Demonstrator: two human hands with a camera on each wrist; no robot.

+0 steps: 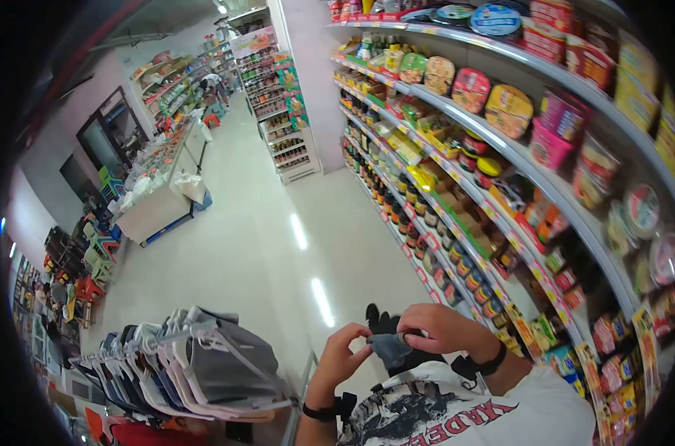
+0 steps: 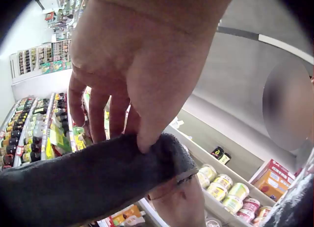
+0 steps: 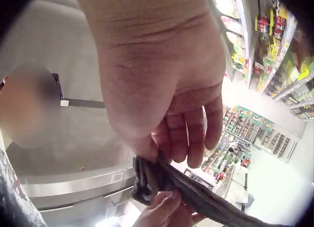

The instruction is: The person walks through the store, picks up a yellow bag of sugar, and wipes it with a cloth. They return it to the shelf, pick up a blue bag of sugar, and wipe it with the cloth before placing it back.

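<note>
Dark grey cloth [image 1: 388, 349] suspended between hands, in front of white shirt [image 1: 467, 398]. Left hand [image 1: 343, 355] and right hand [image 1: 439, 328]: fingers pinch cloth. Apply light, even tension; align edges; release one side only with other secured.

Dark cloth [image 2: 83, 180]: runs off the left edge of the left wrist view.
Left hand [image 2: 135, 70]: some fingertips hidden behind the cloth there.
Right hand [image 2: 177, 205]: lower centre, cut off by that view's bottom edge.
Distant person [image 1: 213, 84]: upper left of the head view, too small for detail.
Printed shirt [image 1: 456, 416]: cut off at the head view's bottom.
</note>
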